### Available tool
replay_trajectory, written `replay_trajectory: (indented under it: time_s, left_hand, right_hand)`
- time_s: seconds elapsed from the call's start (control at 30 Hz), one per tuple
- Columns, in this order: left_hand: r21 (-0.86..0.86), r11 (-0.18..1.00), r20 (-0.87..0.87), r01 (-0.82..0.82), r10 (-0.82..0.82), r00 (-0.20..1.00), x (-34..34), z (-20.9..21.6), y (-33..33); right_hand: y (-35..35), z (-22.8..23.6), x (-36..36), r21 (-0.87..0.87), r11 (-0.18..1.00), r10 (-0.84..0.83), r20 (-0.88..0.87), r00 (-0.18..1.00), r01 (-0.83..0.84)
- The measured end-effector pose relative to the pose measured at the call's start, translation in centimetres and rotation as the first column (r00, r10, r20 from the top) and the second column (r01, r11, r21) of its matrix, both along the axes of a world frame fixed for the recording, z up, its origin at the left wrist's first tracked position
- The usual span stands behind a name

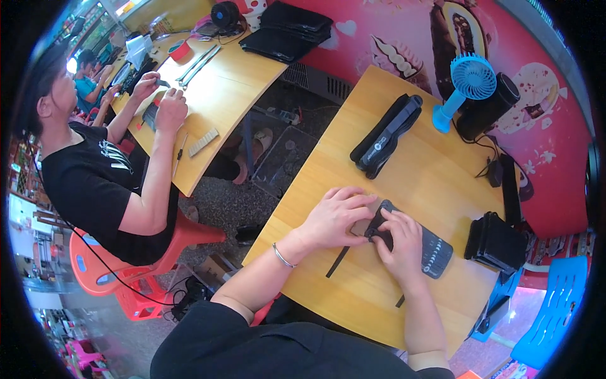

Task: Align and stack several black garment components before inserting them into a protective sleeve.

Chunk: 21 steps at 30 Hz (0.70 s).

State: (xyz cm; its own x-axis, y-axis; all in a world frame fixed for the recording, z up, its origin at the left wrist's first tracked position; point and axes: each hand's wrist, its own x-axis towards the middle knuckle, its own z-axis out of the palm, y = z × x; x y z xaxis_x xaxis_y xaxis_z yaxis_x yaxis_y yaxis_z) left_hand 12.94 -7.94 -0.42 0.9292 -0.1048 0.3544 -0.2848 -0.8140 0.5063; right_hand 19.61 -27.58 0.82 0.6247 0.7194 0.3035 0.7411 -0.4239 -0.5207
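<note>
A dark flat panel with a row of pale marks (435, 254) lies on the wooden table under my hands. My left hand (338, 218) pinches the panel's upper left part, with thumb and fingertips close together. From the right, my right hand (402, 243) grips the same part, its thumb and fingers bent against the black material. The fingertips of both hands nearly meet there, and they hide the exact spot they hold. A narrow black strip (338, 262) sticks out below my left hand.
A bundle of folded black straps (386, 136) lies farther back. Behind it stand a blue fan (467, 82) and a black cylinder (489, 107). Stacked black pieces (495, 243) sit at the right edge. At another table (214, 110) on the left, a co-worker (107, 170) handles a small dark piece.
</note>
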Motion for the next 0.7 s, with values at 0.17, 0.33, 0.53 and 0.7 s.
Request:
replay_trajectory:
  time_s: [0.17, 0.33, 0.53, 0.7]
  left_hand:
    - [0.001, 1.000, -0.011, -0.001, 0.001, 1.000, -0.18, -0.02, -0.13]
    - [0.007, 1.000, -0.020, 0.024, -0.023, 1.000, 0.14, -0.08, 0.12]
    - [-0.002, 1.000, -0.051, -0.006, 0.006, 0.999, 0.21, -0.11, 0.29]
    - [0.009, 1.000, -0.068, 0.020, -0.020, 0.998, 0.46, 0.27, -0.10]
  right_hand:
    - [-0.12, -0.19, -0.10, -0.010, 1.000, 0.005, -0.007, 1.000, -0.005]
    - [-0.30, -0.19, 0.11, -0.032, 0.999, 0.007, 0.021, 1.000, -0.007]
    - [-0.06, -0.12, 0.34, -0.030, 1.000, 0.009, -0.023, 1.000, -0.010]
    - [-0.50, -0.35, 0.37, -0.002, 1.000, 0.013, -0.026, 1.000, -0.013]
